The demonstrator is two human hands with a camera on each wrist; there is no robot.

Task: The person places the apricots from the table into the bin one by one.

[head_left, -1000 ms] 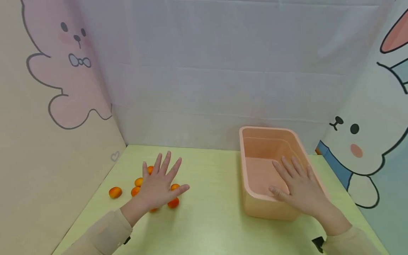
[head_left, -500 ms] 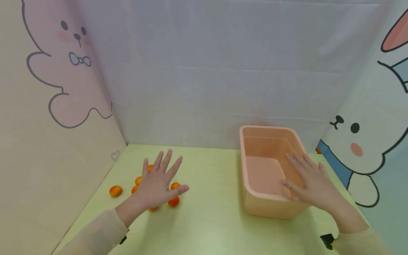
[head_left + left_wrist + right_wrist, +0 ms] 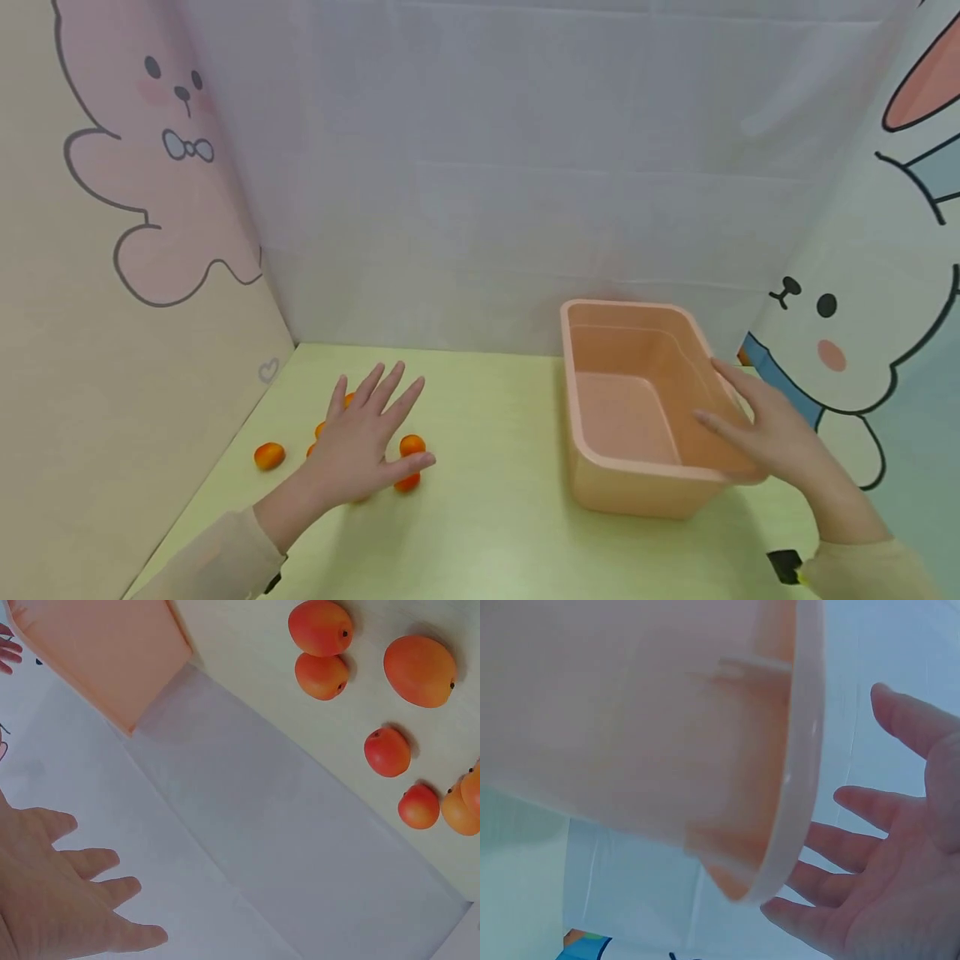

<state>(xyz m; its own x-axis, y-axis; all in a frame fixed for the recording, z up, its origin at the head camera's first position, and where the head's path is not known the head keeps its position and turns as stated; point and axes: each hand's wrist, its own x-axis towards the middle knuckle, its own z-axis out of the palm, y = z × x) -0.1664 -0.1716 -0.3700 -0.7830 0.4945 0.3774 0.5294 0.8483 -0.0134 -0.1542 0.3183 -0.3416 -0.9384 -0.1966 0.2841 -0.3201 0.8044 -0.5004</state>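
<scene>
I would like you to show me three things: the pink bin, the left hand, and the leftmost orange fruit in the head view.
Pink bin (image 3: 630, 490), head view: outside of the near wall.
Left hand (image 3: 357, 447), head view: middle of its back.
Leftmost orange fruit (image 3: 269, 456), head view: middle of its visible side.

Pale sheeting (image 3: 480, 167) seen at twelve o'clock; pink bear (image 3: 172, 196) printed at ten, white rabbit (image 3: 870, 312) at three; yellow-green worktop (image 3: 491, 467) spread at six.

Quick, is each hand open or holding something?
Left hand: open, holding nothing, near the orange fruits.
Right hand: open, holding nothing, beside the pink tub.
</scene>
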